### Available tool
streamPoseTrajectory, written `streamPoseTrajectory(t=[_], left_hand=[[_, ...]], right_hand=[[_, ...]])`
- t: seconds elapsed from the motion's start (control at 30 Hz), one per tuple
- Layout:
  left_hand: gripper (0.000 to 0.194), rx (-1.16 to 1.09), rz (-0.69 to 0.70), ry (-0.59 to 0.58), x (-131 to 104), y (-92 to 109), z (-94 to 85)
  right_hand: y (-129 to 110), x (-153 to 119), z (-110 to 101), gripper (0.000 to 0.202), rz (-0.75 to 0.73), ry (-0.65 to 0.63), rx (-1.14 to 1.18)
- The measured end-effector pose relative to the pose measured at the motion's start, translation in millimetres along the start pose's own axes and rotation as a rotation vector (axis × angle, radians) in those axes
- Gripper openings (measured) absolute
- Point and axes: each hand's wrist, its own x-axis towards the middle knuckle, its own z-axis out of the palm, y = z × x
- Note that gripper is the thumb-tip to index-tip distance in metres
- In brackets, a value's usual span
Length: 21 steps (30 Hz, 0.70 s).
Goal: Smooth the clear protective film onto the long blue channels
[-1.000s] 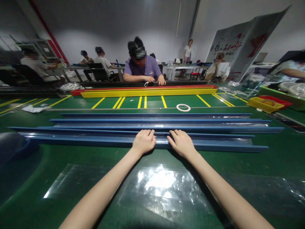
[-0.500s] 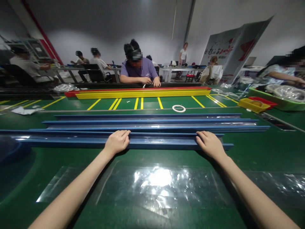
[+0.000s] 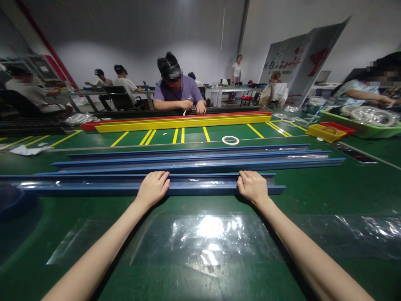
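Observation:
A long blue channel (image 3: 200, 186) lies across the green table (image 3: 103, 234), nearest to me. My left hand (image 3: 154, 187) is closed over it left of the middle, fingers over its far edge. Closer to its right end, my right hand (image 3: 253, 185) grips it the same way. Two more blue channels (image 3: 194, 163) lie just behind, with shiny film in them. Clear plastic film (image 3: 203, 242) lies flat on the table between my forearms and reflects the light.
Beyond are a white ring (image 3: 230, 140) and yellow and red channels (image 3: 184, 122). A person (image 3: 178, 90) works across the table. At the right are a yellow tray (image 3: 326, 133) and a green bin (image 3: 360, 128) of wrapped rings.
The near blue channel's right end has shifted left. My right hand has moved left with its fingers now wrapped round the channel. The whole view has turned slightly.

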Motion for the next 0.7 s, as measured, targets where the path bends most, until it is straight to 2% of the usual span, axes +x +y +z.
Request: streamPoseTrajectory(t=[0.2, 0.3, 0.4, 0.53, 0.7], left_hand=[[0.036, -0.143, 0.035, -0.073, 44, 85, 0.2], [0.036, -0.158, -0.056, -0.044, 54, 114, 2.8], [0.035, -0.191, -0.138, 0.015, 50, 126, 6.2], [0.035, -0.208, -0.223, 0.057, 40, 130, 8.3], [0.033, -0.22, -0.199, 0.051, 29, 130, 6.1]], right_hand=[[-38, 8, -3, 0.034, 0.025, -0.02, 0.014], [-47, 8, -3, 0.035, 0.031, -0.011, 0.022], [-49, 7, -3, 0.036, 0.041, 0.009, 0.028], [-50, 5, -2, 0.039, 0.053, 0.04, 0.028], [-48, 3, -1, 0.042, 0.058, 0.062, 0.038]])
